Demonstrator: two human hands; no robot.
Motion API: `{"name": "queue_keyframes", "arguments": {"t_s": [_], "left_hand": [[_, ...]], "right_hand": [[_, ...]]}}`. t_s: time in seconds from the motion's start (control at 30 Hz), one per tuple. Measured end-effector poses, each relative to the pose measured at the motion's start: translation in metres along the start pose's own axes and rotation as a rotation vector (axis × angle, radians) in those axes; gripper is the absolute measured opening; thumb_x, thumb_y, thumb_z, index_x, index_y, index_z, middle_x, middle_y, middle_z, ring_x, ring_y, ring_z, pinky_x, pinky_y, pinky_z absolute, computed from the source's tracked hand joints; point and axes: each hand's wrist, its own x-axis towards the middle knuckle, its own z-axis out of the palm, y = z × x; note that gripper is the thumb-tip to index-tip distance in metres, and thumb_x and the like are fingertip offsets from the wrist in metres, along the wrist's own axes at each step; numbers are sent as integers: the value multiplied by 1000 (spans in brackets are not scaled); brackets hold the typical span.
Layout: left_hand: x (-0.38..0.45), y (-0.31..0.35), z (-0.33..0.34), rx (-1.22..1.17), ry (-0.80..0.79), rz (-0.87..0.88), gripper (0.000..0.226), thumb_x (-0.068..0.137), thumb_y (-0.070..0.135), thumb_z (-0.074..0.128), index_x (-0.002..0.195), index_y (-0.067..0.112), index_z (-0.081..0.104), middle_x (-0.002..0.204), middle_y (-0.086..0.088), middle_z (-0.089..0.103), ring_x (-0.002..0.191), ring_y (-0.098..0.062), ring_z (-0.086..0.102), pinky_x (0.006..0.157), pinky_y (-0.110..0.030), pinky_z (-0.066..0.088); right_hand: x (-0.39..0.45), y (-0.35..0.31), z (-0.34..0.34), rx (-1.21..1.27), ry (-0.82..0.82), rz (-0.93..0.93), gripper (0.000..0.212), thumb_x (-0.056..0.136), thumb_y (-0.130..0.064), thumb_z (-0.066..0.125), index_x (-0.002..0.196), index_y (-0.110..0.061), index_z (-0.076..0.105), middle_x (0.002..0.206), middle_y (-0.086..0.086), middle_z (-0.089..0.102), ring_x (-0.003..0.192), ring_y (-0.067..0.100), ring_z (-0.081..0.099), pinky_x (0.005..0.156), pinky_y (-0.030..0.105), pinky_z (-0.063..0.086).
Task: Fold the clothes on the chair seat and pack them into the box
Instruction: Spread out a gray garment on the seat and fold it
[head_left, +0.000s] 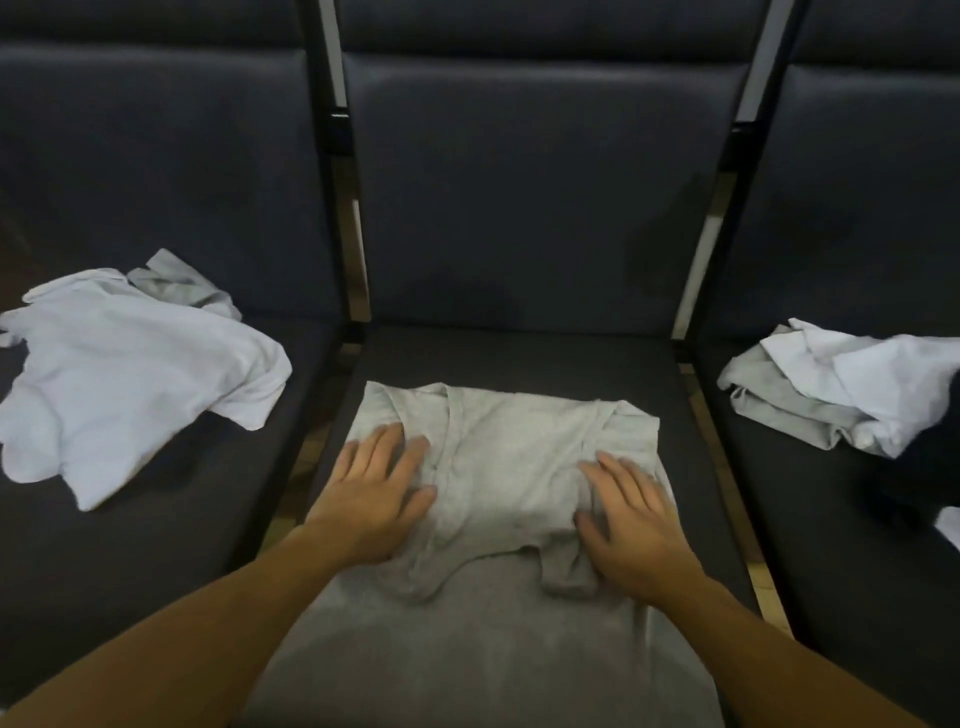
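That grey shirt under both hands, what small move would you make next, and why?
Probably fold the far half toward the person. The grey T-shirt lies spread on the middle chair seat, both the left hand and right hand press flat on it, and its sleeves already look tucked in.
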Motion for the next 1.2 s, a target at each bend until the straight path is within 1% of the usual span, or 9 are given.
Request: {"name": "queue_keyframes", "arguments": {"t_s": [0.27,0.37,0.5,0.6,0.73,0.87,0.97,1.1,1.2], "left_hand": [[55,-19,10,-20,180,-179,88,87,79,-12,163,35,-3,172,-10,-5,159,-26,-6,126,-48,-3],[61,-11,5,-68,286,-131,76,97,68,9,160,28,23,169,-12,16,156,-31,16,125,-53,13],[52,10,-12,-46,392,-14,59,95,70,27,112,31,68,131,4,51,124,-22,45,106,-48,32],[44,32,-26,-51,176,-93,46,89,74,41,95,35,63,107,15,51,109,-14,43,94,-39,28],[35,43,-30,-270,48,-261,10,95,34,58,87,29,61,99,13,64,107,-17,55,102,-42,35],[32,38,-33,-570,48,-349,5,95,22,62,90,22,59,94,1,67,96,-23,65,89,-42,55],[26,41,-38,-623,-58,-371,27,86,39,74,97,26,53,97,1,66,96,-21,64,90,-40,54],[20,50,-33,-430,-35,-349,20,92,34,67,79,31,51,96,6,66,103,-22,61,103,-46,46],[17,54,-43,-677,46,-324,23,97,24,64,78,23,52,79,4,62,81,-17,60,92,-39,48]], "right_hand": [[84,29,-10,9,176,-53,68,99,-64,31,157,-29,26,165,-12,19,153,7,8,126,33,3],[88,18,-14,182,336,-67,51,95,-60,39,120,-24,65,136,-5,54,133,19,41,113,35,31],[66,-7,-18,45,230,36,48,89,-73,44,77,-31,64,107,-12,46,112,16,36,95,34,32],[59,-19,-16,-73,-6,203,46,83,-75,49,81,-32,65,112,-8,45,115,20,40,100,38,35],[52,-30,-20,321,30,327,29,88,-49,66,77,-23,61,82,-4,65,85,18,63,76,33,50],[42,-47,-30,779,190,373,17,89,-24,74,88,-23,58,87,-5,65,83,13,64,69,25,48],[32,-49,-36,1023,209,411,21,89,-16,74,100,-23,58,95,1,67,82,14,65,67,23,48],[18,-45,-27,1068,30,454,32,90,-21,74,117,-20,57,101,-1,65,84,17,66,69,28,57],[21,-40,-24,1074,59,533,25,90,-29,75,105,-11,67,91,1,69,76,19,68,75,38,63]]}}
